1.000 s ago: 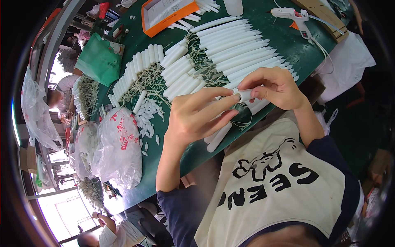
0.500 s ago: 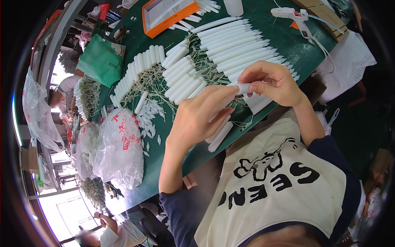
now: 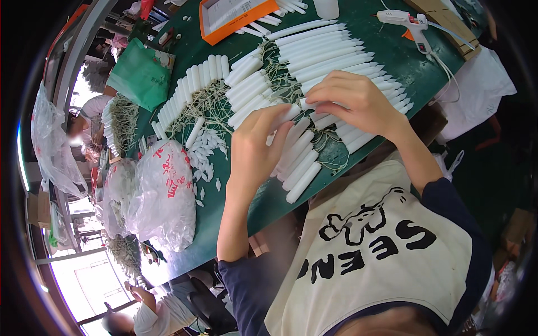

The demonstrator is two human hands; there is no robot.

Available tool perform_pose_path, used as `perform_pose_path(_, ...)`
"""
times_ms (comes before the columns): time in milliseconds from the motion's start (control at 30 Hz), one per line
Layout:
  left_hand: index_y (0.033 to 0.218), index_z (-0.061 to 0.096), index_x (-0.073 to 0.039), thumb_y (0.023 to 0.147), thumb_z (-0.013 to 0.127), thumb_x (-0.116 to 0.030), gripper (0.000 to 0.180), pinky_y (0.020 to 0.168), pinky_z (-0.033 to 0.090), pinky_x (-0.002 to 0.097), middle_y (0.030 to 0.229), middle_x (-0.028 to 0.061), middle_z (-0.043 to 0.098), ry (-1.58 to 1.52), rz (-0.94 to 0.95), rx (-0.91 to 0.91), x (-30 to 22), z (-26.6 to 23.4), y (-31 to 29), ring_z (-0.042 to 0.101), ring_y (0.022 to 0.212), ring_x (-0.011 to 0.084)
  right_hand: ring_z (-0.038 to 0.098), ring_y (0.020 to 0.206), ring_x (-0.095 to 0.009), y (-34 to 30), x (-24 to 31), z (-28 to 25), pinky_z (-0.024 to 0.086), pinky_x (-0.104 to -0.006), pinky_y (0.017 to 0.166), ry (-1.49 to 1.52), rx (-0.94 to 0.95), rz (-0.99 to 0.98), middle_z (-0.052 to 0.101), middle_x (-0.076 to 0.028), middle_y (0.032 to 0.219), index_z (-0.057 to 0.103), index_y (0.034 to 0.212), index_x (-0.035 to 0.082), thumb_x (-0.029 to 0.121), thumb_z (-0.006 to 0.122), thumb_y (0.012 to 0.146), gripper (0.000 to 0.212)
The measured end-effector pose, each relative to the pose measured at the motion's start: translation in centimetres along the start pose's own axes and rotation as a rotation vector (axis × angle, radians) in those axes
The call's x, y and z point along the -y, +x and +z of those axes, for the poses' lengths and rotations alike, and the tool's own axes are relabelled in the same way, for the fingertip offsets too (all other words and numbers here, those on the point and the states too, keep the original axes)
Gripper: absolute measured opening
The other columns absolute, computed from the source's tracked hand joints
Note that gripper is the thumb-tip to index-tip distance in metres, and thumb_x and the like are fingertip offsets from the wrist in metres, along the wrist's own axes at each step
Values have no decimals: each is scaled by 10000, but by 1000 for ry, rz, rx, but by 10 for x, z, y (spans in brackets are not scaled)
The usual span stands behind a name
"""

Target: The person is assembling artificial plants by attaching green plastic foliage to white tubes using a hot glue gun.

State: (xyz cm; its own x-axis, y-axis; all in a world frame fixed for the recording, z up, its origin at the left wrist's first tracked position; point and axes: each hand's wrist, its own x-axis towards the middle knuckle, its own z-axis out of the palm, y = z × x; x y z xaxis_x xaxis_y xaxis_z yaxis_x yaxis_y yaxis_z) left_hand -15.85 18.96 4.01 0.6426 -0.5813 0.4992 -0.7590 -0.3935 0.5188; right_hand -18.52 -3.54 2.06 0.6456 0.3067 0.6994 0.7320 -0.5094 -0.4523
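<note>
White tubes, near edge (image 3: 304,182): several side by side on the bench (image 3: 212,215), more visible than half a second ago.
Left hand (image 3: 255,137): fingers and thumb around a white tube (image 3: 292,113), above the rows.
Right hand (image 3: 352,101): pinching a white piece (image 3: 305,104), just apart from left; earlier both met at one tube.
Glue gun (image 3: 404,20): far right, unmoved.

Close fisheye view from the head, down onto the table (image 3: 206,223)
</note>
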Motion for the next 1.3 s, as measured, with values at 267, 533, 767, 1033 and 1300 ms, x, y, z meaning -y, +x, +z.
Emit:
perform_pose_path(267,1086,624,-24,810,634,-22,276,797,501,399,988,170,654,60,-63,151,7,9,-10,612,921,347,603,865,-226,-13,-18,13,519,-326,723,-109,100,-10,682,-48,941,677,948,36,1,688,729,222)
perform_pose_path(533,1183,562,-7,660,799,-210,609,895,461,409,1152,148,598,121,-8,277,1,4,-12,557,1053,330,564,1028,-260,-17,-14,8,466,-376,893,-72,239,46,643,-74,1081,662,1024,33,141,747,702,350)
perform_pose_path(767,1208,549,-20,633,811,-206,659,907,449,410,1160,145,582,101,-14,317,6,3,-11,541,1060,330,544,1064,-279,-22,-17,2,450,-383,928,-70,298,62,609,-81,1142,638,1079,43,193,779,655,472)
perform_pose_path(1033,1022,616,-47,709,763,-196,376,811,452,400,967,118,628,396,-12,122,27,-3,8,578,924,304,552,1014,-265,-2,-25,-6,458,-366,882,-275,205,101,619,-75,1037,636,1031,41,114,700,756,291)
perform_pose_path(1300,953,623,-61,739,732,-156,259,743,438,393,869,96,606,574,-91,163,44,7,4,587,869,278,566,982,-263,1,-38,14,462,-372,846,-418,285,155,602,-87,970,630,1020,55,51,639,780,240)
